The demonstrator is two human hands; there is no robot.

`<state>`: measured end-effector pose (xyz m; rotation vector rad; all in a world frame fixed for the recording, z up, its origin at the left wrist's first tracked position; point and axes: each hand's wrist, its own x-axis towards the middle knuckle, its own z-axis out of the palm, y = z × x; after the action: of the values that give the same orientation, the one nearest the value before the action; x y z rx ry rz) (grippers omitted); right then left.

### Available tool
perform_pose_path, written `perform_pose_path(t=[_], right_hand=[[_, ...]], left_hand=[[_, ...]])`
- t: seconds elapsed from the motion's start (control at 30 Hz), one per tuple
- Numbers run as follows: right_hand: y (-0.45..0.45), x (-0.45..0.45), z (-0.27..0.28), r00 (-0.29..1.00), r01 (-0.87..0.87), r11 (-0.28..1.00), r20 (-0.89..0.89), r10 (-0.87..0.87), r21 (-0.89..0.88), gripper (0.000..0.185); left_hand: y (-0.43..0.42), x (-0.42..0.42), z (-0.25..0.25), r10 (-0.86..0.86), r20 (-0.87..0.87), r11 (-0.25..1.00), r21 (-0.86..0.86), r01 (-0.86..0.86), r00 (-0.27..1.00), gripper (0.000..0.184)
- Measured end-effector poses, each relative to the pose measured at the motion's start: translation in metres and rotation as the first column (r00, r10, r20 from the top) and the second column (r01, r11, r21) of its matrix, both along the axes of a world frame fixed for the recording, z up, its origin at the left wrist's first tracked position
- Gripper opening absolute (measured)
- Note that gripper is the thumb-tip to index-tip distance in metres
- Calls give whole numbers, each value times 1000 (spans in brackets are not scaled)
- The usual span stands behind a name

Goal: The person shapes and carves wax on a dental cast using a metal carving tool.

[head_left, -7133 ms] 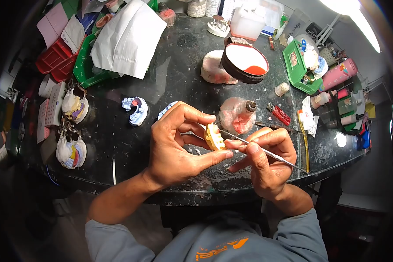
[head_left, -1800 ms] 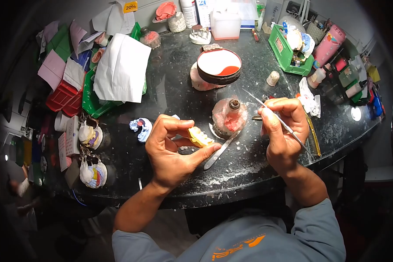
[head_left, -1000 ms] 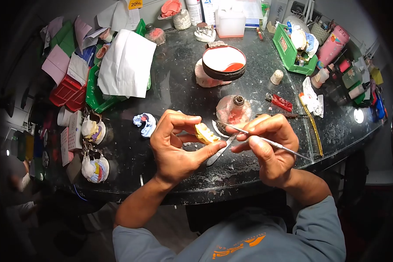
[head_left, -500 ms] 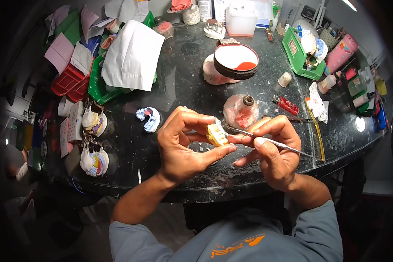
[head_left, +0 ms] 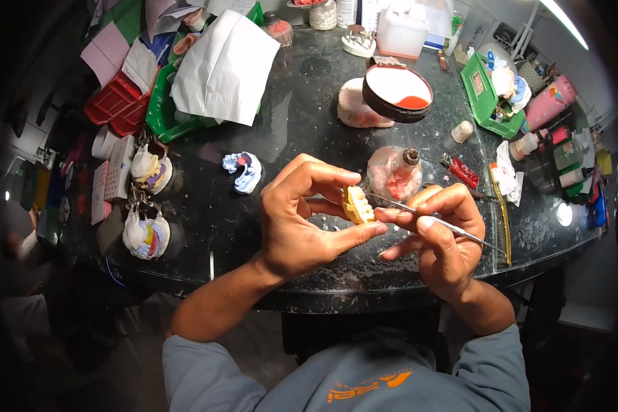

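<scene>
My left hand [head_left: 305,213] is closed around a small yellow dental cast [head_left: 358,205], its thumb below and fingertips above. A row of teeth on the cast faces right. Pinched in my right hand [head_left: 446,237] is a thin metal dental carving tool [head_left: 456,230]. Its left tip reaches the upper right side of the cast; whether it touches I cannot tell. Just behind both hands stands a glass spirit lamp [head_left: 395,173] with a dark metal neck and pinkish stains. A blue-and-white dental cast [head_left: 243,172] lies on the bench left of my left hand.
Two articulated casts [head_left: 146,232] stand at the left edge. Farther back are a green bin [head_left: 165,117] under white paper [head_left: 225,69] and a round pan of red wax [head_left: 413,103]. On the right lie a red block [head_left: 464,172], a yellow-handled brush [head_left: 502,213] and a green box [head_left: 484,103].
The camera view has shifted, so the bench and both hands appear farther right. The cast is turned slightly, with its teeth showing more plainly. Both hands keep their holds.
</scene>
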<state>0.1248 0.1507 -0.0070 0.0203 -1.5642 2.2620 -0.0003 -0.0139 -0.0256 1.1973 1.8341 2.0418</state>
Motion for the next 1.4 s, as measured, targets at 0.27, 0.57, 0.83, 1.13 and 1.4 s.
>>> perform_pose_path(t=[0.27, 0.57, 0.83, 1.13, 1.4], right_hand=[[0, 0, -2, 1000, -5, 1000, -17, 6, 28, 10], [-1, 0, -1, 1000, 4, 999, -12, -4, 38, 10], [-1, 0, -2, 1000, -1, 999, -24, 2, 34, 10], [-1, 1, 0, 1000, 3, 1000, -17, -2, 25, 9], [-2, 0, -2, 1000, 9, 999, -25, -8, 46, 10]], left_hand=[[0, 1, 1, 10, 1, 1000, -7, -10, 1000, 56], [1, 1, 1, 14, -6, 1000, -16, -14, 1000, 55], [1, 0, 0, 9, -10, 1000, 4, -9, 1000, 57], [1, 1, 2, 14, -11, 1000, 1, -14, 1000, 56], [1, 1, 3, 13, -7, 1000, -8, -13, 1000, 56]])
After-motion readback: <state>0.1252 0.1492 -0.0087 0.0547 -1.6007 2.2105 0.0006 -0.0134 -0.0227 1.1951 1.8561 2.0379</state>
